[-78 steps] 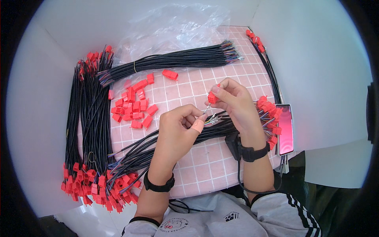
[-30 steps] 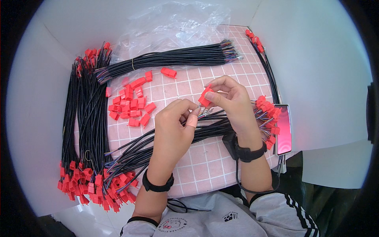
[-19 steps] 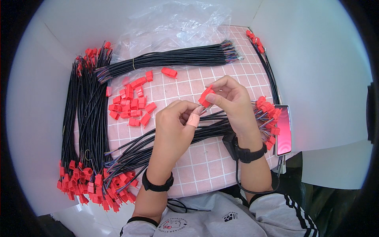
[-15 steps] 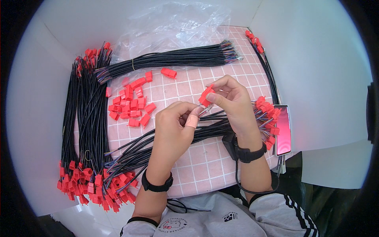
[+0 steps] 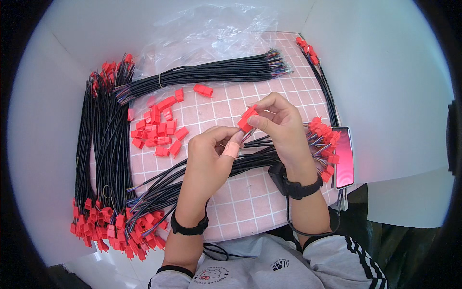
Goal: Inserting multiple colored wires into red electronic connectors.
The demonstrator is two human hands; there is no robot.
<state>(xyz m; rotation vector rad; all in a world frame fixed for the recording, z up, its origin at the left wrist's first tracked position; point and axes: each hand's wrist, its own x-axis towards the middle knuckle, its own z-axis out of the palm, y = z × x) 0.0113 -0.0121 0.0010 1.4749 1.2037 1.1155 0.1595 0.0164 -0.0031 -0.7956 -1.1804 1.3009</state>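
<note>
My right hand (image 5: 281,126) pinches a red plastic connector housing (image 5: 247,118) between thumb and fingers, raised over the pink gridded mat (image 5: 250,192). My left hand (image 5: 211,156), with a bandage on one finger, grips the thin wire end of a black cable (image 5: 257,144) and holds it up against the underside of the housing. The cable runs down and left beneath my left hand into a fan of black cables (image 5: 159,195) lying on the mat. A loose pile of red housings (image 5: 159,130) sits just left of my hands.
Bundles of black cables with red connectors (image 5: 103,144) lie along the left side. A tied bundle (image 5: 211,72) lies across the back with a clear plastic bag (image 5: 211,33) behind it. More connector-tipped cables (image 5: 323,139) and a phone (image 5: 344,156) sit at the right. White walls surround the mat.
My hands lifted slightly and moved closer; the red housing rose in my right hand and the wire end in my left hand now meets it.
</note>
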